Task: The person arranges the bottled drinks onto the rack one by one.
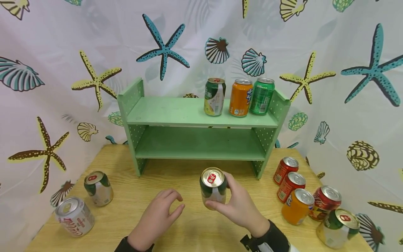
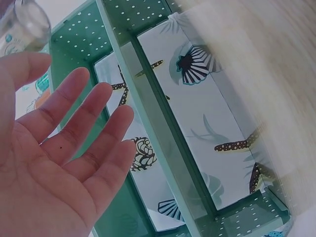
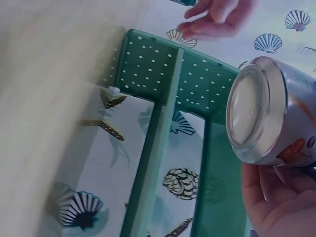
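Observation:
A green and white drink can (image 1: 213,187) with a gold lid and red tab is gripped in my right hand (image 1: 240,204), upright above the table in front of the shelf. The right wrist view shows this can's silver bottom (image 3: 249,111) tilted toward the camera. My left hand (image 1: 160,213) is to its left, apart from the can, holding nothing. In the left wrist view the left hand's fingers (image 2: 94,116) are spread and fairly straight. The green two-tier shelf (image 1: 201,141) stands behind both hands.
On the top board stand a green-white can (image 1: 215,98), an orange can (image 1: 240,98) and a green can (image 1: 262,97). Left on the table are a green-white can (image 1: 98,189) and a white can (image 1: 75,217). Several cans, including an orange one (image 1: 297,206), cluster at right.

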The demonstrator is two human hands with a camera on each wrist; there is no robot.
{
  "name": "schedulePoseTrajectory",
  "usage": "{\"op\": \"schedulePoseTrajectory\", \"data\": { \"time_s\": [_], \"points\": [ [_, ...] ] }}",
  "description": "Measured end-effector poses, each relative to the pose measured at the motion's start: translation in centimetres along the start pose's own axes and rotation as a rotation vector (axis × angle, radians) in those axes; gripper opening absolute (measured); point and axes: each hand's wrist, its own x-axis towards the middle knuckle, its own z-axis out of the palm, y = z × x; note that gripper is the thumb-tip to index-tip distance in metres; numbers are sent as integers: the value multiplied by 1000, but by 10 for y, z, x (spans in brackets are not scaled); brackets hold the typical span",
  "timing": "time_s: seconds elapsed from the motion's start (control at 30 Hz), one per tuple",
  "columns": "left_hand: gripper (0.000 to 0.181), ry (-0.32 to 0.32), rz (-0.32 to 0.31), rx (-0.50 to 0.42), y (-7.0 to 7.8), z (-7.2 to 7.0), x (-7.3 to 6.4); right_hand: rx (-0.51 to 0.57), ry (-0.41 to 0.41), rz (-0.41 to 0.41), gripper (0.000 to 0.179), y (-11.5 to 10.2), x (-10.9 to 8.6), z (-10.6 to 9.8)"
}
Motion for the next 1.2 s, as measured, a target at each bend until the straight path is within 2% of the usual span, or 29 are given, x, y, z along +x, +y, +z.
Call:
{"op": "schedulePoseTrajectory", "data": {
  "time_s": [0.47, 0.67, 0.97, 1.2],
  "points": [
    [14, -8, 6, -17, -1, -1, 0, -31, 80, -160, 80, -20, 44, -21],
    [15, -1, 16, -17, -4, 1, -1, -37, 82, -162, 80, -32, 61, -24],
    [11, -35, 5, -29, -6, 2, -3, -28, 79, -184, 77, -39, 90, -26],
    [11, -18, 12, -27, -8, 5, -4, -27, 99, -189, 74, -47, 114, -29]
  ]
}}
